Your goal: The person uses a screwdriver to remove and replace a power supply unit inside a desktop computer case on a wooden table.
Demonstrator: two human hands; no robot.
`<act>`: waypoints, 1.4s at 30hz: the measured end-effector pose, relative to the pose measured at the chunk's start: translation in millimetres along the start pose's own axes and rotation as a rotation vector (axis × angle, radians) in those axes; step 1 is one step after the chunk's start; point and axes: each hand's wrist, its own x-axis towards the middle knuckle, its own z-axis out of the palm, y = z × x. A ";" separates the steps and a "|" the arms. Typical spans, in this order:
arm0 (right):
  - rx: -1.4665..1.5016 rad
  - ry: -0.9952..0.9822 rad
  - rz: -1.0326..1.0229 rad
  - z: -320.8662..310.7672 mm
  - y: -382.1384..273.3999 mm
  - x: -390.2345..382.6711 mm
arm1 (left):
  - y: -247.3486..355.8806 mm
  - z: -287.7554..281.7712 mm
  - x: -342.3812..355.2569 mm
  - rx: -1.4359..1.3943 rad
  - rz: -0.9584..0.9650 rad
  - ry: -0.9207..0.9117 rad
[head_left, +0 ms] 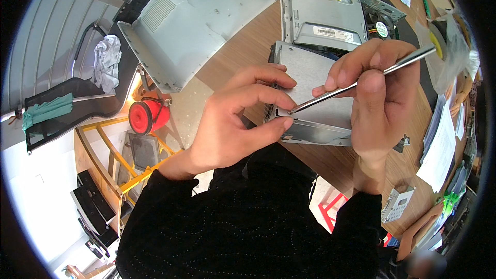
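In my right hand (385,98) is a slim silver metal tool (403,63), held slantwise between thumb and fingers. Its narrow tip meets the near left corner of a grey metal box (305,64) on the table. At that same corner, the thumb and forefinger of my left hand (225,121) close around a small piece, pale with a dark edge, mostly hidden by the fingertips. Just beyond the box lies an opened computer unit with a silver optical drive (323,13) and a round fan part (381,29).
A large grey metal cover (201,15) rests at the far left of the wooden table (320,163). Papers (439,160), a roll of tape (438,40) and a small perforated metal bracket (398,204) lie rightward. Another person's arm (421,225) shows at lower right.
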 end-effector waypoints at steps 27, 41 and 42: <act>-0.323 0.059 0.115 26.1 -17.6 18.7 | 9.7 -17.7 7.4 0.123 0.073 -0.043; -0.323 -0.010 0.127 25.4 -24.3 29.3 | 19.8 -15.7 27.3 0.251 0.075 -0.063; -0.121 -0.039 0.156 19.9 -25.5 29.9 | 18.8 -15.0 30.4 0.318 0.218 -0.049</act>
